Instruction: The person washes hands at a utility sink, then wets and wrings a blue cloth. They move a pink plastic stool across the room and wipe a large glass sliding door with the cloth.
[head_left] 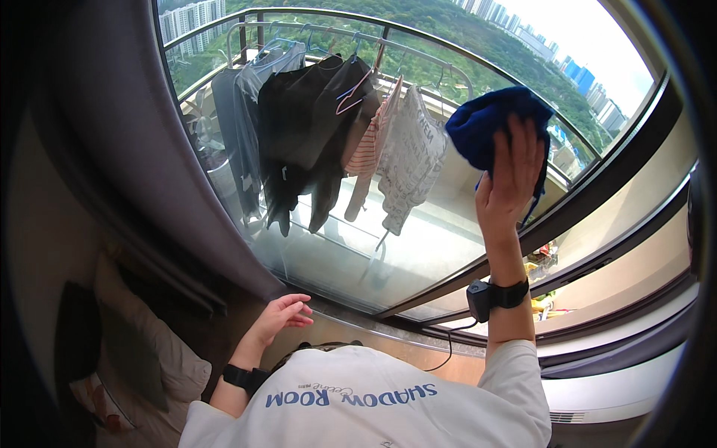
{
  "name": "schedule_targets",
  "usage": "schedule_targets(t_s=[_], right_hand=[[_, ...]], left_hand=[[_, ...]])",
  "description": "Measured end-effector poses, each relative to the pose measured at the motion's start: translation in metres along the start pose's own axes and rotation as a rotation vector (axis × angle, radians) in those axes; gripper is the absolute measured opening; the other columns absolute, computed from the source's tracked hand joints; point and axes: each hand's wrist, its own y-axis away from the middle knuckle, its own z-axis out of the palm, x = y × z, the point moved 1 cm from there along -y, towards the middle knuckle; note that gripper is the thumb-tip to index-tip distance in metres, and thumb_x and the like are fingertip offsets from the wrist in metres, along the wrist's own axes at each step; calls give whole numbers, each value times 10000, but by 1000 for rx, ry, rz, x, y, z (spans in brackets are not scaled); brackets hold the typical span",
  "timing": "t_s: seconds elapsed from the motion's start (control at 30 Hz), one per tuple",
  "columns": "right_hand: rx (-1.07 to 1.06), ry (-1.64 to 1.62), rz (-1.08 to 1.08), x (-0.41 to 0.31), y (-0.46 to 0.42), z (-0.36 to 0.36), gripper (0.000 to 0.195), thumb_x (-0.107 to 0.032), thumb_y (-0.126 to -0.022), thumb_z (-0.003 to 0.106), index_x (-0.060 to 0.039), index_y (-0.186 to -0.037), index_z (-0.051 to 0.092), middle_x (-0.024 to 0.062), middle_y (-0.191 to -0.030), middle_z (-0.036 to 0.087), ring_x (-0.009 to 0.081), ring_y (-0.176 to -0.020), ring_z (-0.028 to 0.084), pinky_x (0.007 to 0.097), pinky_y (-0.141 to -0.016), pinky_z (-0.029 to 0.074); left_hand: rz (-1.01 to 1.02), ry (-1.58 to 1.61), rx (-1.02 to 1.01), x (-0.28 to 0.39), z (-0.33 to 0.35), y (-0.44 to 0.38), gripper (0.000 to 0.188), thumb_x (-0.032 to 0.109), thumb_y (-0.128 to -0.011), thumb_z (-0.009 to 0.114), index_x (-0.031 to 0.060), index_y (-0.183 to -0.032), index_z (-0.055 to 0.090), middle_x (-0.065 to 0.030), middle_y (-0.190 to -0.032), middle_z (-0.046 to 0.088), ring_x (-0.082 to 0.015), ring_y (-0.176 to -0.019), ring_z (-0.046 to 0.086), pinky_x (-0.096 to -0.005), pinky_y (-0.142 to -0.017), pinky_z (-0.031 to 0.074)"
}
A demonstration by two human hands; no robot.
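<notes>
My right hand (515, 168) is raised at the right, its palm and fingers flat on a dark blue cloth (476, 126), which lies against the glass door (442, 241). Part of the cloth hangs down beside the wrist. Lower down at centre left, my left hand (285, 312) is held in the air with its fingers slightly bent and apart, and holds nothing. It is near the bottom of the glass and the foot of a grey curtain (185, 185). Each wrist wears a black strap with a small device; a cable hangs from the right one.
Behind the glass, dark shirts (302, 117), a striped garment (367, 148) and a printed light garment (414, 157) hang on a rack (336, 32) by a balcony railing (437, 47). Dark door frames (605, 185) curve along the right. A bed or sofa with bedding (168, 347) stands lower left.
</notes>
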Motion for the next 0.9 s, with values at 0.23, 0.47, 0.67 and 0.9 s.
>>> schedule_targets(t_s=[0.23,0.47,0.67,0.9], right_hand=[[-40,-118,-102,-52,-28,57,384,-34,-801,516,-14,-1173,608,122,-1329,546,305,-1275,482,452,-1092,318],[-649,-192,-553,-83,194,62,394,-121,-795,584,-111,-1183,649,15,-1329,553,175,-1268,471,376,-1147,271],[-68,32,-15,27,77,-8,363,-84,-815,544,-20,-1171,579,150,-1327,504,338,-1244,448,485,-1100,285],[264,140,-71,12,-111,27,506,-26,-705,599,55,-1199,526,247,-1321,488,410,-1286,419,539,-1089,298]], left_hand=[[7,-23,-65,13,20,-23,302,173,-994,482,33,-1258,530,-76,-1012,640,-195,-905,670,-288,-812,538],[59,-17,-83,18,15,-29,289,180,-994,485,39,-1239,546,-80,-1004,638,-191,-881,676,-281,-781,540],[32,8,-42,16,-3,-25,286,188,-990,494,44,-1231,552,-82,-1007,641,-188,-882,675,-280,-777,540],[41,-7,-92,33,8,-34,293,182,-987,502,38,-1238,546,-80,-1010,641,-182,-888,672,-270,-778,537]])
